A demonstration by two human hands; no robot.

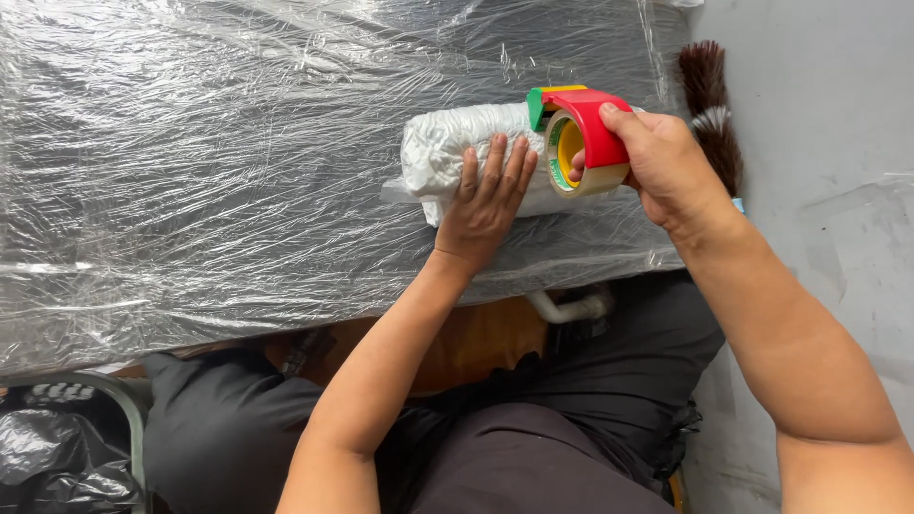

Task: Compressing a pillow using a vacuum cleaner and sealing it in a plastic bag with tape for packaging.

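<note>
Pressure is applied by the left hand (487,195), laid flat with fingers spread across a white wrapped bundle (457,152), apparently so that the bundle is kept from rolling. Nothing is enclosed by this grip; the palm and fingers simply rest open on the wrapping. The bundle lies near the right end of a dark desk (190,171) that is covered all over in crinkled clear film.

A tape dispenser (583,133) with a red and green guard and a roll of clear tape is held closed in the grip of the right hand (666,162), thumb over the red guard and fingers curled beneath. It is set against the bundle's right end, just beside the left fingertips, seemingly so the tape meets the wrapping where it is steadied.

A dark-bristled brush (712,105) is seen beyond the desk's right edge, behind the right hand. Dark trousers are visible below.
</note>
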